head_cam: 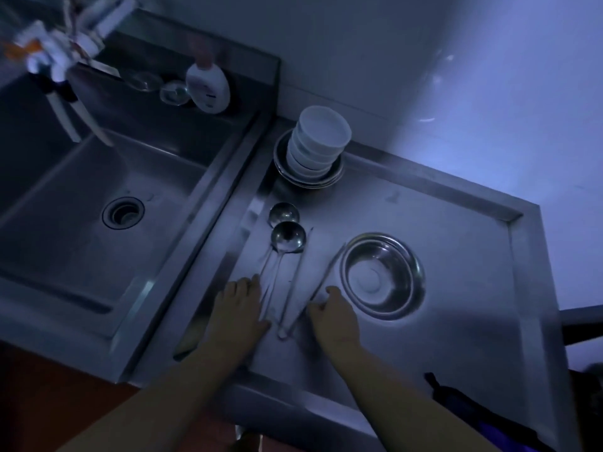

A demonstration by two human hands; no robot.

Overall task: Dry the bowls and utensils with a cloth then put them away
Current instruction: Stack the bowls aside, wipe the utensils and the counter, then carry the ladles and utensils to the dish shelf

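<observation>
Two steel ladles (288,237) lie side by side on the steel draining counter (440,321), bowls pointing away from me, with chopsticks (321,282) lying beside their handles. My left hand (238,308) rests flat on the counter, fingers straight, touching the ladle handles from the left. My right hand (332,313) has curled fingers pinching the near end of the chopsticks. A steel bowl (381,275) stands upright just right of that hand. A stack of white bowls (318,141) sits on steel plates (334,177) at the counter's back left.
A deep steel sink (107,207) with a drain lies to the left, a tap (58,60) above it. A white bottle (207,88) and glass pieces stand on the sink's back ledge. A dark cloth-like thing (456,402) hangs at the counter's front right edge.
</observation>
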